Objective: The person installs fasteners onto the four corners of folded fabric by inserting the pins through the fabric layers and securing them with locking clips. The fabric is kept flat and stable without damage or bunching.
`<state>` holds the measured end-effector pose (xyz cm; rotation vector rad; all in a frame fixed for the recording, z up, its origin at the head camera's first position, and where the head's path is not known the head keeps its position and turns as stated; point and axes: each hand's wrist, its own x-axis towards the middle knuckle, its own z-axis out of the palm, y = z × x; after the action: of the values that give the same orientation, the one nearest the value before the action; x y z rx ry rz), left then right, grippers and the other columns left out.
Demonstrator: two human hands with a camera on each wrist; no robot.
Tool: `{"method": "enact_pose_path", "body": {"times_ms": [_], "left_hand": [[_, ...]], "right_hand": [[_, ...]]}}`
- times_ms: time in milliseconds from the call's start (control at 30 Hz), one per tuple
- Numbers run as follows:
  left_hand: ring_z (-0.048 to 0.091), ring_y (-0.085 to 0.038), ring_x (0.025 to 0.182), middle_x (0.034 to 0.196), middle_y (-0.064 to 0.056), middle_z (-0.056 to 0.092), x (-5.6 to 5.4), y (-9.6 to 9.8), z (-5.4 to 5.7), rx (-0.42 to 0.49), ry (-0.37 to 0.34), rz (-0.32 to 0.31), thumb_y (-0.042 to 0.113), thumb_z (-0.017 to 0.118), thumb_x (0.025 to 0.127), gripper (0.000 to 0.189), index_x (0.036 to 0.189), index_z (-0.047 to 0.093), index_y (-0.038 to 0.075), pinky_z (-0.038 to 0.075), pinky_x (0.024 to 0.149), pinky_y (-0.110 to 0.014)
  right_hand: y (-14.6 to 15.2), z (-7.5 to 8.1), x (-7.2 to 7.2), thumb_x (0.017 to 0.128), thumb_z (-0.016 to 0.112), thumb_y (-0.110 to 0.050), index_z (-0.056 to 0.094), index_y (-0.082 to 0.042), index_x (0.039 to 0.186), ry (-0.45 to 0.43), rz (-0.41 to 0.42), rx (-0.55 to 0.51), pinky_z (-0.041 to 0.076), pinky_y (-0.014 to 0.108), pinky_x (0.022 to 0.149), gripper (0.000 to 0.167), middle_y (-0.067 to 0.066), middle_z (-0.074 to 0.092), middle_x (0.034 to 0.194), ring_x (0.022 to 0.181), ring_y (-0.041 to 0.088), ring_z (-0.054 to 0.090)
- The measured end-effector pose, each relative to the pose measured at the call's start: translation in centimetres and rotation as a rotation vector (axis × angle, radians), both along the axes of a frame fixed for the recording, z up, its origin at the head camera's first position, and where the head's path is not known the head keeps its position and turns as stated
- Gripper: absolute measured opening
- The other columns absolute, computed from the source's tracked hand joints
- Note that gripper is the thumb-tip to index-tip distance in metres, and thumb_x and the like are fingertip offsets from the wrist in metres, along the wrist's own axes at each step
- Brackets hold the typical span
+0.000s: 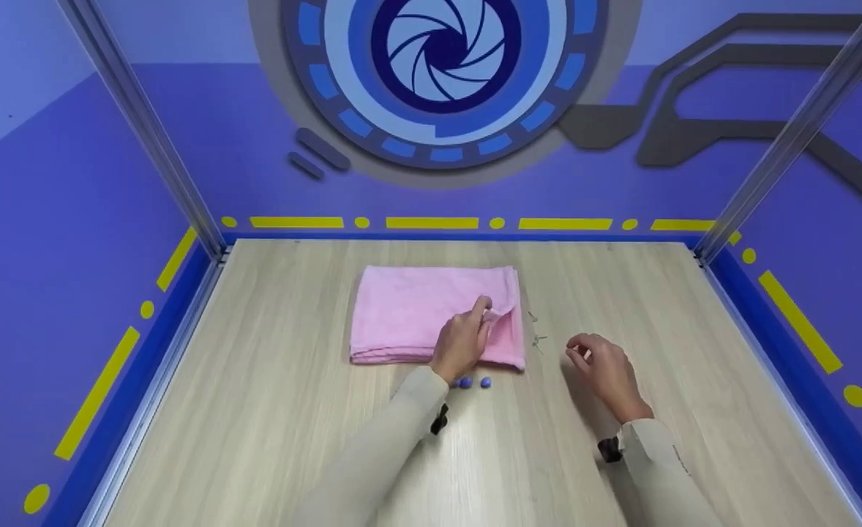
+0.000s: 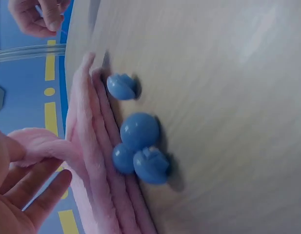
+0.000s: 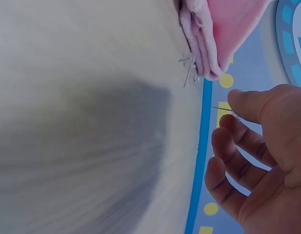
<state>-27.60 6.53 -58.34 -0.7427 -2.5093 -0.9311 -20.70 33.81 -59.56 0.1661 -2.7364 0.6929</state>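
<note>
A folded pink towel (image 1: 409,307) lies on the table. My left hand (image 1: 460,344) pinches its top layer near the right end and lifts it, so a fold gapes open. My right hand (image 1: 606,369) hovers right of the towel, apart from it. In the right wrist view, its thumb and index finger pinch a thin metal pin (image 3: 222,108), whose point sticks out; the fingers hide its head. Loose pins with clear heads (image 3: 188,68) lie beside the towel's right edge. Several small glossy blue rounded pieces (image 2: 139,130) sit along the towel's near edge, below my left wrist.
The light wood table (image 1: 270,439) is bounded by a blue printed back wall (image 1: 182,161) and side walls, with metal posts (image 1: 156,139) at the corners. Dark straps with small black devices (image 1: 610,449) show at both wrists.
</note>
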Motion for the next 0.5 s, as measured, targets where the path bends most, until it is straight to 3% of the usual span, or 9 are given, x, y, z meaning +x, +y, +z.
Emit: {"method": "enact_pose_path", "body": {"times_ms": [200,500], "left_hand": [[0.067,-0.023,0.073,0.083,-0.006,0.066,-0.2,-0.3,0.0,0.019,0.092,0.001,0.000,0.062,0.097,0.011,0.102,0.060,0.009,0.056,0.060,-0.034],[0.068,-0.018,0.077,0.086,-0.007,0.073,-0.4,-0.8,0.6,0.230,0.083,-0.030,-0.006,0.066,0.091,0.010,0.094,0.069,0.003,0.058,0.071,-0.032]], "right_hand": [[-1.2,0.3,-0.6,0.092,0.076,-0.009,0.073,-0.010,0.100,-0.007,0.007,-0.036,0.052,0.038,0.065,0.008,0.003,0.069,0.087,0.074,0.018,0.061],[-3.1,1.6,-1.7,0.093,0.076,-0.009,0.075,-0.008,0.099,0.032,0.060,-0.080,0.052,0.035,0.063,0.006,0.003,0.072,0.089,0.070,0.014,0.060]]}}
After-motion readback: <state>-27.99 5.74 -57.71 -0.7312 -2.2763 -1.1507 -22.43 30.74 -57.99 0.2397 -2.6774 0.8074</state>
